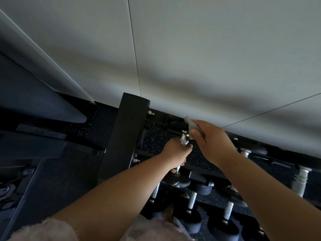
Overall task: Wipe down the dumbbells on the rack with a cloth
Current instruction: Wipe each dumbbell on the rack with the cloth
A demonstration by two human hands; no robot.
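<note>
My left hand point(175, 153) grips the chrome handle of a dumbbell point(184, 140) at the left end of the rack's top tier. Its near black head point(177, 181) shows below my wrist. My right hand point(211, 140) holds a grey cloth point(192, 124) against the dumbbell's far end, which the cloth and my fingers hide. More dumbbells with chrome handles and black heads point(192, 203) sit on the lower tiers.
The black upright post of the rack point(127, 129) stands just left of my hands. A pale wall point(191, 58) runs behind the rack. Black speckled floor point(156, 136) shows through the rack. Other dark gym equipment point(34, 145) lies at the left.
</note>
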